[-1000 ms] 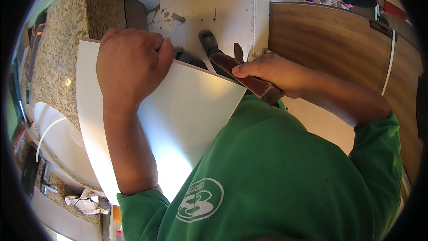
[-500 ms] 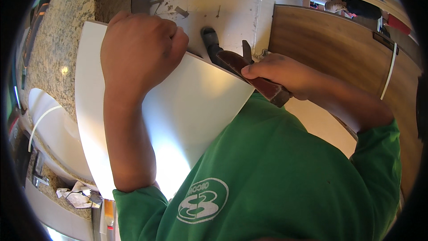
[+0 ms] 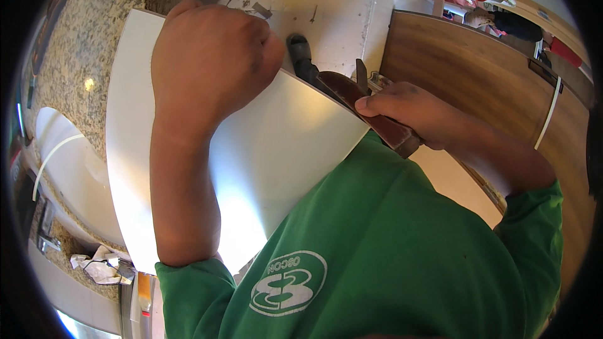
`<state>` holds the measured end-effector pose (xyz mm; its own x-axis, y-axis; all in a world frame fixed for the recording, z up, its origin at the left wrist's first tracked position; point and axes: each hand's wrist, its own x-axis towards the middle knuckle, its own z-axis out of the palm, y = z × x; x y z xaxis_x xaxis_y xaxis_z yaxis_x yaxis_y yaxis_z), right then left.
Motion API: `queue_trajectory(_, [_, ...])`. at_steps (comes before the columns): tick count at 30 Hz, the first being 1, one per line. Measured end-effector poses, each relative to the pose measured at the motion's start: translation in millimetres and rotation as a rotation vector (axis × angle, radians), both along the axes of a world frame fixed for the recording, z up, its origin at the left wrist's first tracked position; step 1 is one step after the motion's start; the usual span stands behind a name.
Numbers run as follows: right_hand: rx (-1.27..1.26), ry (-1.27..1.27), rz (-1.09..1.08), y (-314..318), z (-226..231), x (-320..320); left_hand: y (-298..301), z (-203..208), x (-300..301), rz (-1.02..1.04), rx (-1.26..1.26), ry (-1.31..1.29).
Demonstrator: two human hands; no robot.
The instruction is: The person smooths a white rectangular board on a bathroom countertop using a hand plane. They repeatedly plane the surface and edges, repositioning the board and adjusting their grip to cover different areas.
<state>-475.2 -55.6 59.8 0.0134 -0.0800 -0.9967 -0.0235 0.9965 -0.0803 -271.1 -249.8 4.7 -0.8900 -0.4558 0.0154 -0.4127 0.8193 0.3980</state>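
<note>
A white panel (image 3: 282, 132) leans between my body and the stone counter. My left hand (image 3: 217, 59) is closed over its far edge, with the fingertips hidden behind the knuckles. In my right hand (image 3: 411, 110) is a dark reddish-brown hand plane (image 3: 394, 133), gripped with the thumb on its near side. A thin dark piece sticks up from the plane's body. The tool lies along the panel's right-hand edge, close to the corner by my green shirt. Whether its sole touches the edge cannot be seen.
A speckled stone counter (image 3: 119, 37) with a white basin (image 3: 59, 132) runs along the left. Crumpled paper (image 3: 103, 267) lies near the faucet. A brown wooden panel (image 3: 465, 63) stands at right. Scraps lie on the floor beyond my shoe (image 3: 298, 47). Another person (image 3: 515, 25) is at far right.
The panel, both hands and the hand plane sit a little farther right in the view. The panel's far left corner is higher. Both grips are the same.
</note>
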Motion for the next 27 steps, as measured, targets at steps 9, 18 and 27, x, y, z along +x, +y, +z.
queue_trajectory(9, [0.091, 0.009, 0.040, -12.6, 32.6, -4.7, 3.2, 1.3, 1.0, 0.018, 0.056, -0.031])
queue_trajectory(18, [-0.089, 0.068, -0.248, 10.3, 47.2, -16.3, 1.6, 1.3, -2.0, -0.003, -0.013, -0.056])
queue_trajectory(27, [-0.147, -0.170, -0.683, 39.2, 17.0, -10.8, 2.9, 6.8, -7.6, -0.047, -0.022, -0.016])
